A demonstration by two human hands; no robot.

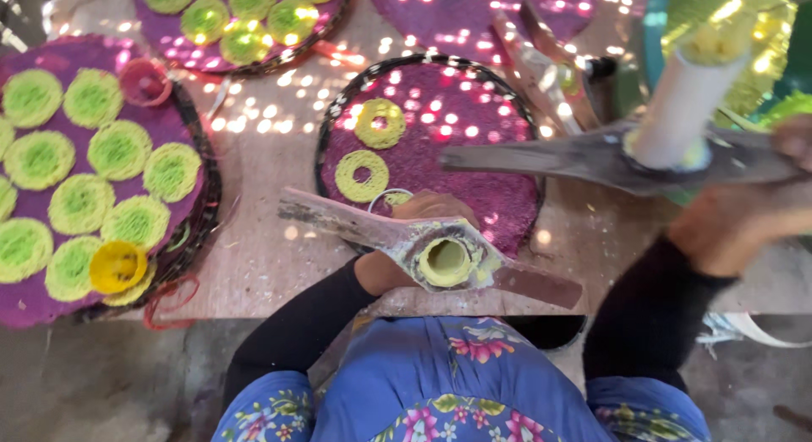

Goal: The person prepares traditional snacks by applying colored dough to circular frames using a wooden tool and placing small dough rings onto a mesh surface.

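Left hand grip on press, two rings

worktop: pale wood, sun-dappled | directly on it: round purple-lined tray at centre, second tray at left, third tray at far edge | red loop at near edge

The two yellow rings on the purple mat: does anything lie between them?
No. In the head view, only bare purple mat separates the upper ring from the lower ring; they lie apart, not touching.
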